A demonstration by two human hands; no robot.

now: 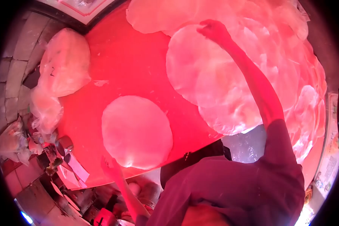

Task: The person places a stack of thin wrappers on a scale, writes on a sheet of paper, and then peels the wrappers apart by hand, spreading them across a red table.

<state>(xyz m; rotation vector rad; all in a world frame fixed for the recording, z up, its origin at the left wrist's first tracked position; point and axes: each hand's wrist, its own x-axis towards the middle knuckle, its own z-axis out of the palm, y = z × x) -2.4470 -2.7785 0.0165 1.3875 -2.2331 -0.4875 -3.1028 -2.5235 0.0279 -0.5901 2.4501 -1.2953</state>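
Note:
A single thin, pale round dough sheet (137, 132) lies flat on the red-lit table (132, 67), close to its front edge. At that sheet's lower left rim is my left hand (112, 169), fingers apart and holding nothing that I can see. My right arm reaches far across the table over many overlapping round sheets (229, 79). The fingers of my right hand (214, 31) are bent and pinched together at the far rim of the nearest overlapping sheet; the small gap at the fingertips is hard to make out.
Bulging plastic bags (66, 62) stand along the table's left side. A jar (64, 145) and papers (77, 169) sit at the front left corner. A white framed panel (77, 11) borders the far left. More sheets spread to the right edge, near a printed sheet (327, 150).

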